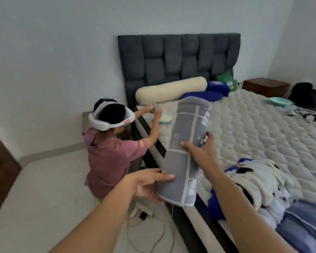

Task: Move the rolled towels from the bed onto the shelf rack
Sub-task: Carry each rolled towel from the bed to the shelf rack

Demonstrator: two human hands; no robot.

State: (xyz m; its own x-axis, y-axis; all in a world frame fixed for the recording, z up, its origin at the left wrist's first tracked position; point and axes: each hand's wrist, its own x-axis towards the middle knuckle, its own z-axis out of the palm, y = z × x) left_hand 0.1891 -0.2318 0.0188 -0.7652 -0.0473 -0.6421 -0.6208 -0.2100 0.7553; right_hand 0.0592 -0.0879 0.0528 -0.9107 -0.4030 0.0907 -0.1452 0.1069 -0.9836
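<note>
A grey rolled towel (pixel 184 143) with pale stripes is held up in the air over the near edge of the bed (pixel 263 128). My left hand (pixel 150 185) cups its lower end from the left. My right hand (pixel 201 150) grips its middle from the right. More towels lie on the bed at the lower right: a white, black and blue one (pixel 259 183) and a blue-grey one (pixel 305 225). No shelf rack is in view.
Another person (pixel 111 150) in a pink shirt crouches at the bed's left side, hands near a bowl (pixel 165 117). A cream bolster (pixel 171 90) and plush toys lie by the dark headboard (pixel 179 57). Cables lie on the floor (pixel 144 225). A teal bowl (pixel 280 101) sits at the far right.
</note>
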